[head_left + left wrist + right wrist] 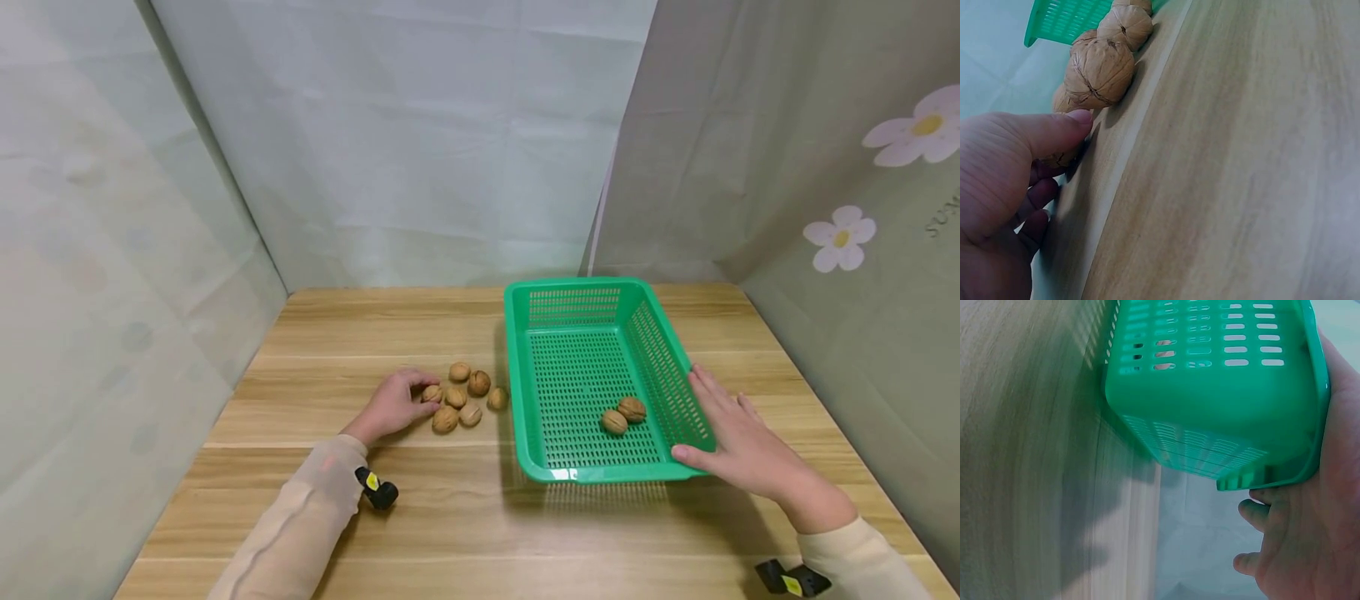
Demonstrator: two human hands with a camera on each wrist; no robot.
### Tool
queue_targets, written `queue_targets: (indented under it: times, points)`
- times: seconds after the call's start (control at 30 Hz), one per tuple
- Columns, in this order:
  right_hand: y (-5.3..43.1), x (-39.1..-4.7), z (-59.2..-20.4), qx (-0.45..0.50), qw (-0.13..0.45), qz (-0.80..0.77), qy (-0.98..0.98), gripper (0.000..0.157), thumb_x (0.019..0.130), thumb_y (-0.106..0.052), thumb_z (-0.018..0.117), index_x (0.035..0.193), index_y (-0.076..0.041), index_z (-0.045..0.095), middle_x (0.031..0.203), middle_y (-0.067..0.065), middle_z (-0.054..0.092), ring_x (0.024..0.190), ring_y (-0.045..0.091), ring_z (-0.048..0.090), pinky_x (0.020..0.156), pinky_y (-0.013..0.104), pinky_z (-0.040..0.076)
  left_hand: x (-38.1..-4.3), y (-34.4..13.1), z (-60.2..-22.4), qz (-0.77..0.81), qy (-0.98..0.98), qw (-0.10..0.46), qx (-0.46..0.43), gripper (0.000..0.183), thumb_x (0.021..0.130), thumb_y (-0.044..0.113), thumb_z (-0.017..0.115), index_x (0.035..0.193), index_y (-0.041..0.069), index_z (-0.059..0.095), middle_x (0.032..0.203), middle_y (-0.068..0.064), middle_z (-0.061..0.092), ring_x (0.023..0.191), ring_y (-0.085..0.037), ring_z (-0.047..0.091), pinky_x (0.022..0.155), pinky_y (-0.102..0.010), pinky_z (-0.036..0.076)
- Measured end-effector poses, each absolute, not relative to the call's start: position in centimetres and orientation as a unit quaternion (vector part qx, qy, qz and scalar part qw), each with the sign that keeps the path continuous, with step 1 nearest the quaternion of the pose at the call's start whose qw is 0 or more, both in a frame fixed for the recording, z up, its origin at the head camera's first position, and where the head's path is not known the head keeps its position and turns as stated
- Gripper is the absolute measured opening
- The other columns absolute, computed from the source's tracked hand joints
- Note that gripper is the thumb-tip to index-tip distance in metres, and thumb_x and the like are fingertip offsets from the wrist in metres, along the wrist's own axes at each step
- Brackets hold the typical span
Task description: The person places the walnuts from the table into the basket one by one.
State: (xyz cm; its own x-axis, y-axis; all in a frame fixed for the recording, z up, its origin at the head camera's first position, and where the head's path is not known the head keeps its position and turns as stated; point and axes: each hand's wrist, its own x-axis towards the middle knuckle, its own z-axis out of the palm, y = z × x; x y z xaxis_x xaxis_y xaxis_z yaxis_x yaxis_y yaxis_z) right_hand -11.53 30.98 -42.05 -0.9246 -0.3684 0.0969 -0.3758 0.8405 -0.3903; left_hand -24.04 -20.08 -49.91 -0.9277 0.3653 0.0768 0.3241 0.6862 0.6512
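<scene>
My left hand (393, 406) is at the left side of a loose cluster of walnuts (478, 383) on the table. Its thumb and fingertips are around one walnut (432, 394), which the thumb partly hides in the left wrist view. To the right stands a green plastic basket (512, 375) with slotted walls and two walnuts (615, 422) on its floor, near the front right. My right hand (750, 446) rests against the basket's right rim, its thumb over the rim by the near corner. In the right wrist view its other fingers lie loosely outside the basket.
The wood-grain table (585, 550) is enclosed by pale cloth at the back (435, 150) and on both sides. White flowers (840, 239) are printed on the right cloth. A small black device (377, 489) is strapped at the left wrist.
</scene>
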Motion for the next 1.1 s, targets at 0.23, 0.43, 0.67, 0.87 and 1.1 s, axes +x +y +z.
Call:
queue_targets:
  times: [0.23, 0.43, 0.67, 0.87, 1.1]
  points:
    - [30.9, -11.5, -41.9, 0.193, 0.011, 0.204, -0.96, 0.102, 0.087, -0.041, 0.069, 0.154, -0.001, 0.004, 0.161, 0.007, -0.004, 0.146, 0.035, 0.003, 0.107, 0.069, -0.003, -23.7, -20.2, -49.8, 0.346, 0.918, 0.016, 0.195, 0.039, 0.081, 0.018, 0.079, 0.118, 0.008, 0.069, 0.115, -0.006, 0.064, 0.112, -0.027, 0.057, 0.099, -0.045, 0.042]
    - [30.8, -11.4, -41.8, 0.19, 0.007, 0.207, -0.96, 0.101, 0.087, -0.041, 0.068, 0.153, 0.0, 0.004, 0.161, 0.007, -0.005, 0.145, 0.036, 0.004, 0.106, 0.069, -0.004, -23.3, -20.3, -49.2, 0.348, 0.918, 0.021, 0.187, 0.042, 0.083, 0.02, 0.077, 0.122, 0.008, 0.067, 0.118, -0.006, 0.063, 0.113, -0.025, 0.057, 0.098, -0.045, 0.044]
    - [30.9, -11.5, -41.9, 0.193, 0.014, 0.213, -0.958, 0.101, 0.087, -0.04, 0.069, 0.154, 0.0, 0.005, 0.161, 0.008, -0.003, 0.145, 0.037, 0.007, 0.104, 0.072, 0.001, -22.8, -20.3, -48.1, 0.36, 0.915, 0.011, 0.179, 0.042, 0.083, 0.016, 0.077, 0.123, 0.008, 0.066, 0.117, -0.006, 0.064, 0.103, -0.022, 0.059, 0.089, -0.044, 0.049]
    - [30.9, -11.5, -41.9, 0.195, 0.011, 0.218, -0.956, 0.101, 0.087, -0.04, 0.069, 0.154, -0.001, 0.004, 0.161, 0.008, -0.003, 0.144, 0.039, 0.007, 0.104, 0.073, 0.002, -22.5, -20.0, -46.6, 0.366, 0.913, -0.001, 0.178, 0.044, 0.083, 0.015, 0.077, 0.124, 0.007, 0.065, 0.118, -0.006, 0.064, 0.106, -0.024, 0.059, 0.091, -0.046, 0.049]
    - [30.9, -11.4, -41.8, 0.196, 0.012, 0.219, -0.956, 0.101, 0.087, -0.04, 0.069, 0.154, -0.001, 0.004, 0.161, 0.008, -0.003, 0.144, 0.041, 0.008, 0.105, 0.071, -0.002, -21.9, -18.9, -44.5, 0.362, 0.91, -0.024, 0.201, 0.042, 0.083, 0.016, 0.077, 0.123, 0.009, 0.066, 0.115, -0.003, 0.064, 0.106, -0.022, 0.058, 0.091, -0.048, 0.048]
